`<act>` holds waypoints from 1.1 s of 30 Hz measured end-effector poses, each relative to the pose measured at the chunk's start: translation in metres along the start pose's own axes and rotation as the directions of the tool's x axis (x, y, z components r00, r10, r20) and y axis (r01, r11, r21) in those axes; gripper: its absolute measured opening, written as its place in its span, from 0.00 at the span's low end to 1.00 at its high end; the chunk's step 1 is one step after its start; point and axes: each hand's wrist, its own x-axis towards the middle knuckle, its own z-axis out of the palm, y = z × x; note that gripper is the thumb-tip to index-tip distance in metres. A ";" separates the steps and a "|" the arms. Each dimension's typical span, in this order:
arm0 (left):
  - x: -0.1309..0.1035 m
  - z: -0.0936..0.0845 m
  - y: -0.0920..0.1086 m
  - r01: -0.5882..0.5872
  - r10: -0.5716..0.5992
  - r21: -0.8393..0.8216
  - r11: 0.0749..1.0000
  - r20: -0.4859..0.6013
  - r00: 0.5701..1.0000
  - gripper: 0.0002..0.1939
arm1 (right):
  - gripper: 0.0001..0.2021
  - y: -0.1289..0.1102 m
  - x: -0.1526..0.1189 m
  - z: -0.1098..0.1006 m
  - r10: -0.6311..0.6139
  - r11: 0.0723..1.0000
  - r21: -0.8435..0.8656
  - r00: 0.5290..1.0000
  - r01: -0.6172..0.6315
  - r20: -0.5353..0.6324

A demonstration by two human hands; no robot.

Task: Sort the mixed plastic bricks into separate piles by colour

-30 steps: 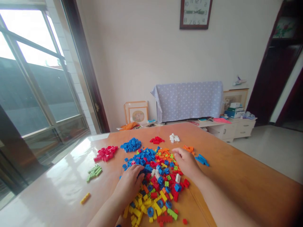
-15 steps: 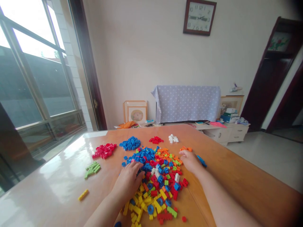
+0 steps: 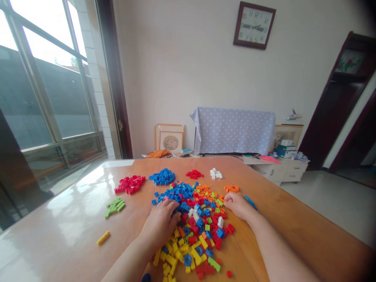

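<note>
A mixed pile of toy building bricks in blue, yellow, red, orange, green and white is spread over the table. My left hand lies over the pile's left edge, beside the blue bricks. Its fingers are bent and the thumb stands apart; nothing shows in its grasp. At the right edge of the pile is my right hand, with its fingers curled together by the orange and green bricks. Whatever its fingertips may hold is hidden. Just beyond it sits a small group of orange bricks.
Sorted groups surround the pile: pink-red bricks, blue bricks, red bricks, white bricks, green bricks. A yellow brick lies at left, a blue strip at right. The wooden table ends before a low cabinet.
My right hand has drawn back from the small orange group toward the mixed pile's edge. My left hand stays nearly where it was. The camera view has shifted slightly.
</note>
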 end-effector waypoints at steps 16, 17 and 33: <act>0.002 0.001 -0.003 0.007 -0.008 0.010 1.000 0.028 1.000 0.16 | 0.13 -0.017 0.000 0.010 0.030 0.982 -0.179 0.988 -0.058 -0.154; 0.003 0.001 -0.004 0.007 -0.007 0.010 1.000 0.028 1.000 0.16 | 0.12 -0.017 0.000 0.010 0.037 0.981 -0.181 0.986 -0.066 -0.161; 0.002 -0.004 0.004 -0.017 0.015 0.063 0.998 0.029 0.999 0.16 | 0.01 -0.026 -0.011 0.001 0.023 0.991 -0.126 0.988 -0.043 -0.156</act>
